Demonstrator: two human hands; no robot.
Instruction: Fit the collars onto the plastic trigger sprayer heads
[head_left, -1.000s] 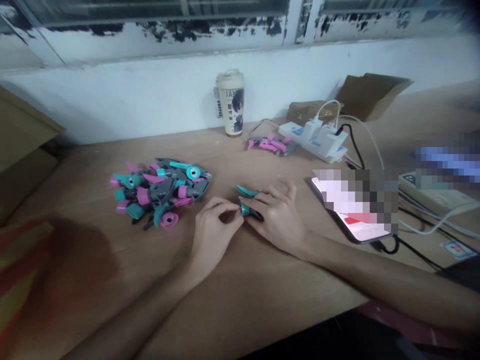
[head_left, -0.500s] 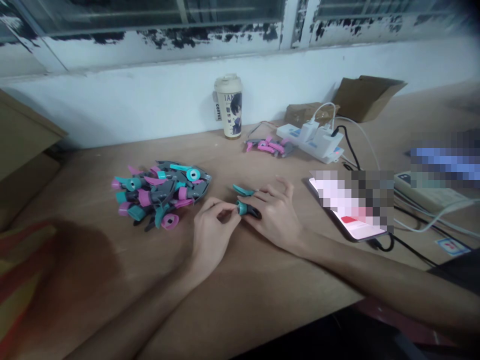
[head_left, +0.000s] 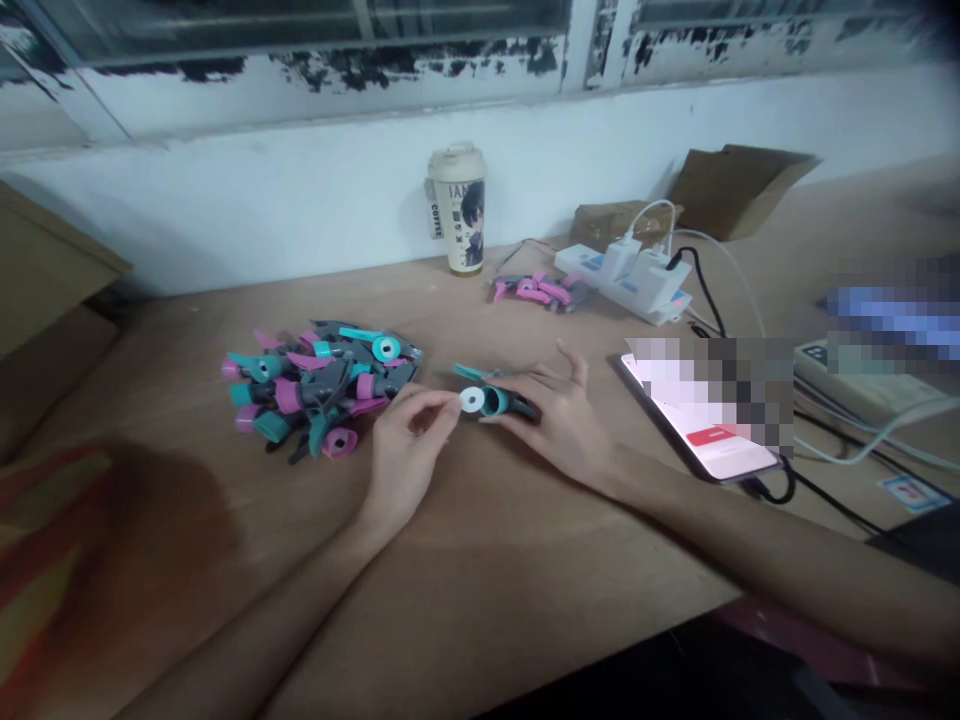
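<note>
Between the thumb and forefinger of my left hand [head_left: 405, 445] is a small white round disc [head_left: 472, 400] with a dark hole in its middle. Its face is turned towards me, just left of a teal and dark grey plastic part [head_left: 495, 401]. My right hand [head_left: 562, 420] has its fingers closed around that part, whose round teal end shows a dark hollow. A flat teal blade [head_left: 471, 372] sticks out beyond the right fingertips. Left of my hands lies a pile of teal, pink and dark grey plastic parts [head_left: 319, 385].
Pink and grey parts [head_left: 536, 290] lie further back, near a lidded coffee cup [head_left: 460, 215] and a white power strip [head_left: 626, 283] with plugs and cables. To the right rests a lit phone [head_left: 697, 420]. Cardboard boxes stand at the left [head_left: 56, 255] and back right [head_left: 739, 190].
My left hand has drawn slightly left, away from the teal part, and the white disc now shows in its fingers. The part's open round end is uncovered.
</note>
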